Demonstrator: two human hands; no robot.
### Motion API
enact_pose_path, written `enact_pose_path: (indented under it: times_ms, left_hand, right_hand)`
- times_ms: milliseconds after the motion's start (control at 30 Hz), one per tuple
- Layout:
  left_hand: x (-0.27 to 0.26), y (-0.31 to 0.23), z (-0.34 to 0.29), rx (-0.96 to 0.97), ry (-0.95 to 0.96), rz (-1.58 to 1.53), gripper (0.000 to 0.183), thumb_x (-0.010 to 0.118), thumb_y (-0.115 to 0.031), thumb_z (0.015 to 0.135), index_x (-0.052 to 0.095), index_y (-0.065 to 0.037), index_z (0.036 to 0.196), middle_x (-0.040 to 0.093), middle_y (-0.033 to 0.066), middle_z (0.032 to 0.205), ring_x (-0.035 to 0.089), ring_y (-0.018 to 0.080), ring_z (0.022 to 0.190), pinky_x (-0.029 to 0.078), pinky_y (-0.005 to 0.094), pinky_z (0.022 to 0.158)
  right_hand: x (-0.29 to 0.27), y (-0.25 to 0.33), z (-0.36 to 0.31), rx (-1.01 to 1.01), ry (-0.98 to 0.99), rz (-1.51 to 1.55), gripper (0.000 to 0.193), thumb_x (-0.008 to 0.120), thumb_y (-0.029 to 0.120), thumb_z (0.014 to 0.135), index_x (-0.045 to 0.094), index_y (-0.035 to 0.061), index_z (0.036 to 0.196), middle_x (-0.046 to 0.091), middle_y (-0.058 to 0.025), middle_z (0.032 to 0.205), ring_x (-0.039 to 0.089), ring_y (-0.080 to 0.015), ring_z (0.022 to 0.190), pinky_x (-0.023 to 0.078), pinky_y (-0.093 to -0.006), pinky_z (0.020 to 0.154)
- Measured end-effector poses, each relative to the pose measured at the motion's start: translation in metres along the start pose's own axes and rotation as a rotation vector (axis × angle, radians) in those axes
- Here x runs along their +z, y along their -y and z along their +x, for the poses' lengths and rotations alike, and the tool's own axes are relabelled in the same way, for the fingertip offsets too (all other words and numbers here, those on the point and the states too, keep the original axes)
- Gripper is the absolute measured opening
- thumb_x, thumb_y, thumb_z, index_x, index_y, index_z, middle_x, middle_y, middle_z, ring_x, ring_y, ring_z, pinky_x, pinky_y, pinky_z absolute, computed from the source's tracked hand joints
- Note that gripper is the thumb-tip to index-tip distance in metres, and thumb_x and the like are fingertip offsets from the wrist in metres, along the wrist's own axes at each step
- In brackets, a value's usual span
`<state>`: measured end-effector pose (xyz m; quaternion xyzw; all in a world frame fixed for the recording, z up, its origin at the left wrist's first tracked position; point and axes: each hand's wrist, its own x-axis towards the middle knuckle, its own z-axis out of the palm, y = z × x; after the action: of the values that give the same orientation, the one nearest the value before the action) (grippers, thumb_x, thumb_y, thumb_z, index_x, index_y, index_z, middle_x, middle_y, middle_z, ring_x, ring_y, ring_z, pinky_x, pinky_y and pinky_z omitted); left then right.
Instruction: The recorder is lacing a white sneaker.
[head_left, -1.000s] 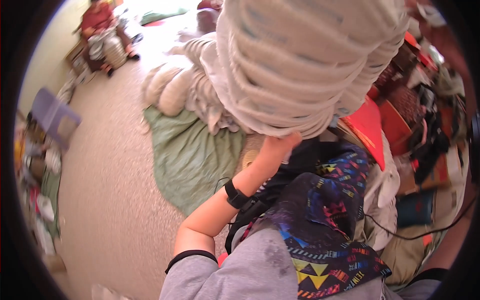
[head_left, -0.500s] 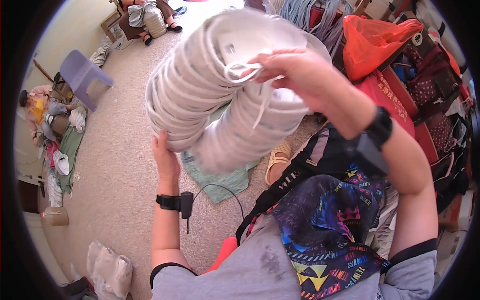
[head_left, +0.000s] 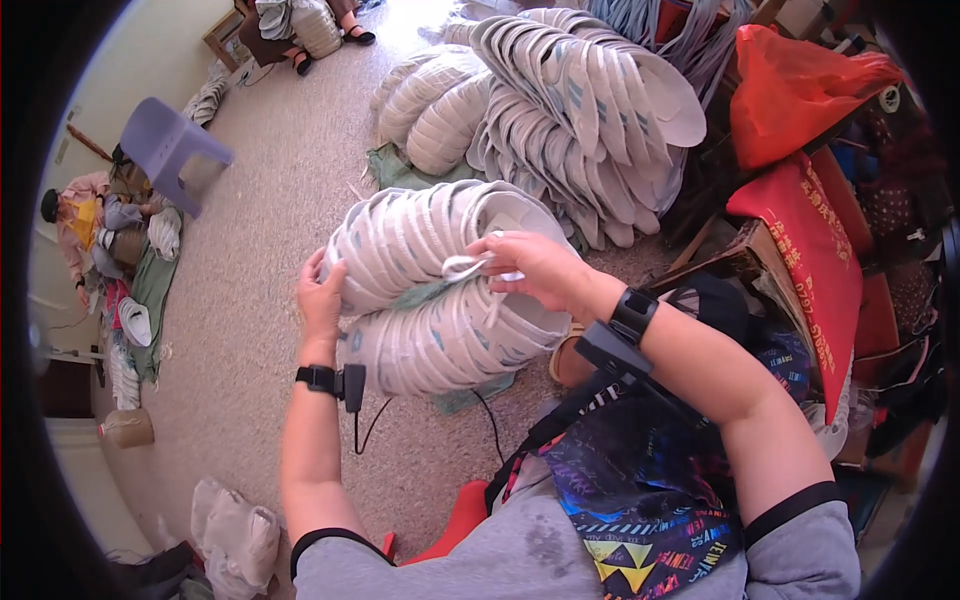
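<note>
A bundle of nested white shoe uppers, two rows lying side by side, hangs in front of me above the floor. My left hand grips its left end, with the thumb toward the rows and part of the fingers hidden. Fingers closed, my right hand pinches a looped white cord that lies across the bundle's right part. A loose tail of the cord dangles between the two rows. Just beyond the bundle, a large pile of similar shoe uppers stands with their open ends facing right.
A green cloth lies under the piles. At right are a red plastic bag and a red banner. A purple plastic stool stands at left. Two people sit farther off, one at far left, one at the top.
The bundle has come lower and nearer to me, uncovering the pile behind it. Both hands have moved down with it, the right still on the cord.
</note>
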<state>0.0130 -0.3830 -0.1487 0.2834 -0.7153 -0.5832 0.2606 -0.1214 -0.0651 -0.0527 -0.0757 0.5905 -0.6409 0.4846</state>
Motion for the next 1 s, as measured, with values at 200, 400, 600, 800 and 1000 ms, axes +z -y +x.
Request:
enact_pose_path:
  times_ms: [200, 400, 600, 800, 1000]
  left_hand:
    - [0.033, 0.095, -0.015, -0.160, 0.278, 0.646, 0.046, 0.073, -0.020, 0.081, 0.061, 0.005, 0.118, 0.066, 0.0221, 0.110, 0.064, 0.0311, 0.100, 0.049, 0.0397, 0.091]
    - [0.132, 0.074, -0.073, 0.461, 0.403, 0.533, 0.033, 0.068, -0.016, 0.082, 0.064, -0.002, 0.111, 0.066, 0.0162, 0.104, 0.059, 0.0347, 0.100, 0.046, 0.0409, 0.091]
    - [0.212, 0.057, -0.085, 0.384, 0.443, 0.358, 0.028, 0.066, -0.012, 0.081, 0.064, -0.003, 0.108, 0.065, 0.0151, 0.103, 0.059, 0.0321, 0.096, 0.046, 0.0391, 0.087]
    - [0.242, 0.067, -0.081, 0.199, 0.482, 0.269, 0.026, 0.063, -0.008, 0.076, 0.066, -0.002, 0.102, 0.059, 0.0136, 0.092, 0.057, 0.0280, 0.085, 0.047, 0.0372, 0.077]
    - [0.250, 0.075, -0.079, 0.188, 0.621, 0.267, 0.021, 0.056, -0.008, 0.086, 0.067, -0.001, 0.103, 0.059, 0.0140, 0.089, 0.058, 0.0272, 0.084, 0.048, 0.0375, 0.075]
  right_hand:
    - [-0.034, -0.095, 0.053, 0.391, -0.254, 0.180, 0.070, 0.059, 0.037, 0.094, 0.027, 0.0114, 0.150, 0.007, -0.0141, 0.160, 0.017, -0.0480, 0.141, 0.039, -0.0560, 0.103]
    - [-0.081, -0.089, 0.082, 0.360, -0.199, 0.278, 0.070, 0.059, 0.034, 0.093, 0.025, 0.0106, 0.149, 0.013, -0.0184, 0.157, 0.030, -0.0482, 0.135, 0.047, -0.0530, 0.096]
    - [-0.095, -0.105, 0.079, 0.319, -0.328, 0.493, 0.038, 0.049, 0.029, 0.097, 0.037, 0.0080, 0.126, 0.040, -0.0194, 0.134, 0.057, -0.0430, 0.106, 0.054, -0.0506, 0.088]
    - [-0.092, -0.104, 0.065, 0.254, -0.383, 0.453, 0.030, 0.048, 0.026, 0.096, 0.046, 0.0092, 0.121, 0.050, -0.0136, 0.114, 0.062, -0.0347, 0.099, 0.058, -0.0450, 0.079]
    - [-0.096, -0.104, 0.066, 0.255, -0.437, 0.479, 0.028, 0.048, 0.024, 0.095, 0.048, 0.0083, 0.118, 0.052, -0.0155, 0.114, 0.066, -0.0346, 0.087, 0.060, -0.0435, 0.074]
